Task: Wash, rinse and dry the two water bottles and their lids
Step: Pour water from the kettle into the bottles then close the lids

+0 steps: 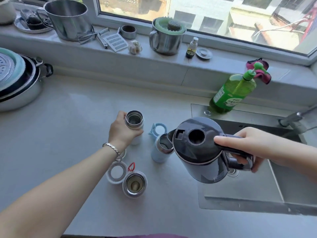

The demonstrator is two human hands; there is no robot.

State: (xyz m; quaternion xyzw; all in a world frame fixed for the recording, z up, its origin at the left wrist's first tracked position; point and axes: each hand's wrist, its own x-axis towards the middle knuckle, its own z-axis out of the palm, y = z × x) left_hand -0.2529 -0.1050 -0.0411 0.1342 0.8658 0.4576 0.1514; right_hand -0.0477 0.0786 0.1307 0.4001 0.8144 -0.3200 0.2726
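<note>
Fingers [243,160] of the right hand [248,145] are curled under the handle of a dark electric kettle [197,152], thumb laid along the top of the handle. The grip is closed and carries the load. The kettle is held clear of the bench [68,117] and tipped to the left, its spout at the open mouth of the blue bottle [158,155]. No stream can be made out.

The left hand [120,133] is wrapped round the upper body of the white bottle [133,125], which stands upright and uncapped just left of the blue bottle and apart from it. A bracelet [112,148] sits on that wrist.

The blue lid [158,129] lies on the bench directly behind the blue bottle. The white lid [134,184], with a red loop, lies in two round parts nearer the person.

The sink [257,194] is to the right, with a green dish soap bottle [229,93] at its back corner, a faucet [295,117] beside that, and a pink cloth [259,71] on the sill.

Assessment: an early washing step, filling the bottles from the kettle; no soap use, rinsing or drying is evident. The next move calls for a steady tilt with the spout centred over the narrow mouth. If the water is hot, spill is a hazard to the steadying hand.
</note>
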